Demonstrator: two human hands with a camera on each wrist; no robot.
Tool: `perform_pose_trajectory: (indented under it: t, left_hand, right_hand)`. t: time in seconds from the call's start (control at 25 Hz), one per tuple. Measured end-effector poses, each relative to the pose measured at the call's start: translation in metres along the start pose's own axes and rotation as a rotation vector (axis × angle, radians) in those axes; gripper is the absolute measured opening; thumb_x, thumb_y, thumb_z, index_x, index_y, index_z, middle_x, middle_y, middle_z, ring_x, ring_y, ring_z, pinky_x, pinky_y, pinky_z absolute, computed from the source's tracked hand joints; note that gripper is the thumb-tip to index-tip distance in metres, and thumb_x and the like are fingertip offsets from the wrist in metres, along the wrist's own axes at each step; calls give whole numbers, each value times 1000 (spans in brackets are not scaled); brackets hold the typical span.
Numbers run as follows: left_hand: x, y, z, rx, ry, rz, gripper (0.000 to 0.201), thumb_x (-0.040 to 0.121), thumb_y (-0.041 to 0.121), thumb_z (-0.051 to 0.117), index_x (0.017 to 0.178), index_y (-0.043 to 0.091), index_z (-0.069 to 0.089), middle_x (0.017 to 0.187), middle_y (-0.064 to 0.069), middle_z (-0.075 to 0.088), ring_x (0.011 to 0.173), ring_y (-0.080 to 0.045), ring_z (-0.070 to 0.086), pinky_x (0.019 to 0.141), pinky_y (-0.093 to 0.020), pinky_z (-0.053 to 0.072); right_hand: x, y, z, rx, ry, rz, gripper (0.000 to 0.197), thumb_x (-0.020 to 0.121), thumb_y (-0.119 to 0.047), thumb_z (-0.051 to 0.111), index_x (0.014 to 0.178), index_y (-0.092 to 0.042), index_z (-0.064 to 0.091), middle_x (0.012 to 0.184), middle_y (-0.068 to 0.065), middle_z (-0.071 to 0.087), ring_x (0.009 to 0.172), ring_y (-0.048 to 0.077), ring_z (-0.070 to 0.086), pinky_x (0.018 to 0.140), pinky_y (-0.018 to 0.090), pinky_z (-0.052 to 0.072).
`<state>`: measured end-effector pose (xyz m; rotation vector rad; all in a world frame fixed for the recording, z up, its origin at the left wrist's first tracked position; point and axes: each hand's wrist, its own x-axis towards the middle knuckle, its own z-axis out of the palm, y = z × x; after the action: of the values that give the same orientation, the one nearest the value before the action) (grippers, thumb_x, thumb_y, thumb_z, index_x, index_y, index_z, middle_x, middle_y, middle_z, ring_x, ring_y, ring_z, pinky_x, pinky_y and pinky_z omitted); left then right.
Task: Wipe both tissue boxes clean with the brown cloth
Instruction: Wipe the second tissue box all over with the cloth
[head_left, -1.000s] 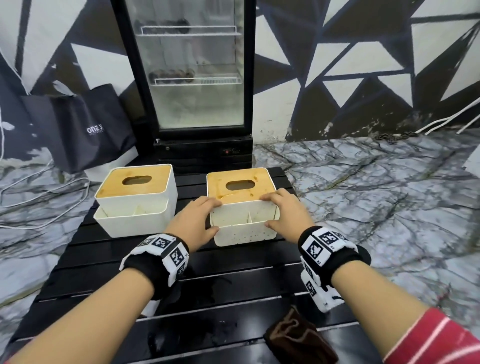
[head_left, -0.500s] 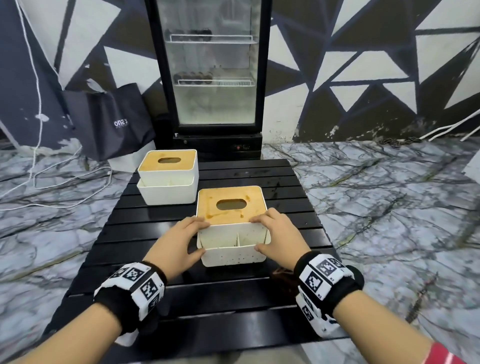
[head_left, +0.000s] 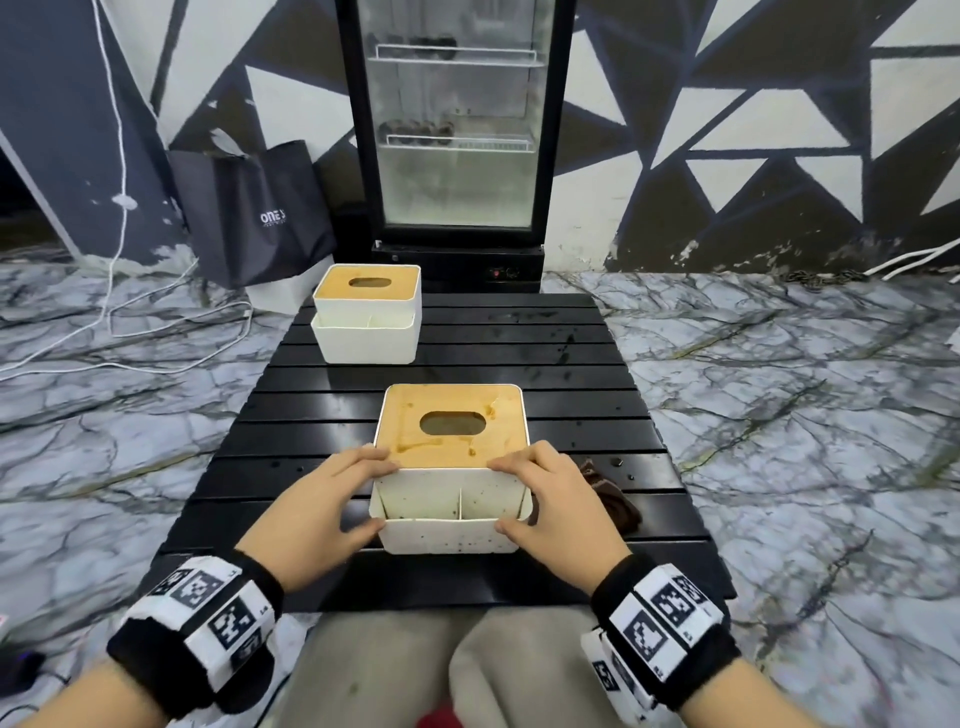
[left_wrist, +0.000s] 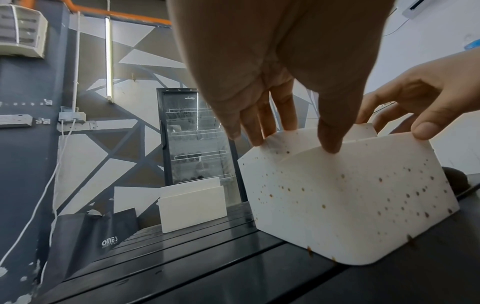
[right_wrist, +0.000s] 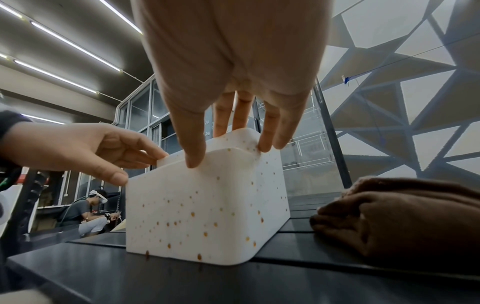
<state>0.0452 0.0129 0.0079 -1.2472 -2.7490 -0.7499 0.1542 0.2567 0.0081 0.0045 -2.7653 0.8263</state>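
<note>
Near box (head_left: 451, 470) pulled toward table's (head_left: 649, 525) near edge, now well apart from far box (head_left: 365, 314), no longer beside it. Both hands, left (head_left: 321, 506) and right (head_left: 558, 512), came back with it. Cloth (head_left: 613, 499) now just right of near box.

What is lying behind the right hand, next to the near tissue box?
The brown cloth lies bunched on the black table beside the right hand; in the head view the hand covers part of it.

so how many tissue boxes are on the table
2. The near tissue box sits at the table's front, held between the left hand and right hand. The far tissue box stands at the back left corner.
</note>
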Motion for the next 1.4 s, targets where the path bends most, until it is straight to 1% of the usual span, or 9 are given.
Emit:
perform_pose_trajectory:
  t: [0.16,0.28,0.4,0.52,0.64,0.84,0.96,1.16,1.4]
  left_hand:
    - [-6,7,-3,9,-22,-25,49,77,27,70,124,29,54,126,23,41,117,4,43,98,-1,24]
    - [1,21,-4,143,0,-51,50,73,52,44,112,24,59,119,14,52,107,-12,55,94,-24,42]
    - [15,37,3,301,61,-87,55,74,55,39,105,16,63,114,-3,61,99,-25,61,89,-38,49]
    - [34,57,15,314,30,-78,67,76,62,32,126,22,53,123,-2,56,114,-24,53,101,-40,40]
    - [54,77,28,307,-74,-76,83,72,71,14,141,30,34,129,3,51,123,-19,43,108,-36,29]
    - [76,95,47,411,-180,-121,90,63,76,-6,145,43,12,131,5,45,122,-19,40,112,-41,22]
    - [81,100,51,402,-176,-159,86,67,78,-2,144,45,13,124,3,48,117,-20,43,110,-42,24]
    - [86,103,52,378,-207,-204,63,88,68,24,145,44,11,122,0,50,116,-23,43,108,-42,25]
    - [89,100,47,288,-154,-211,66,83,70,27,143,46,17,112,0,52,109,-22,44,104,-39,28]
  right_hand:
    - [-5,-3,3,9,4,-7,53,75,-24,70,124,-30,50,114,-11,45,106,6,39,91,10,26]
    - [-6,-1,-3,57,-48,-13,52,78,-25,68,126,-32,48,120,-13,42,112,3,38,95,11,27]
    - [-7,18,-16,180,62,15,47,79,-21,66,122,-30,52,117,-14,43,112,1,43,97,14,33]
    - [-3,48,-26,107,93,137,43,80,-21,64,120,-31,53,113,-14,44,111,11,45,95,22,37]
    - [3,67,-23,-19,-79,226,44,81,-27,62,123,-32,50,122,-8,46,116,18,41,98,33,38]
    - [11,76,-14,-148,-273,276,47,82,-35,59,126,-39,45,131,-8,42,124,19,32,98,40,37]
    - [14,80,-9,-187,-348,293,44,84,-33,58,125,-42,45,131,-6,42,127,21,27,99,44,37]
    - [13,80,-6,-228,-361,317,39,87,-26,53,123,-42,48,126,-4,43,117,27,31,96,44,40]
    - [9,77,-5,-195,-339,291,33,84,-16,49,110,-34,57,110,1,49,104,30,43,96,33,36]
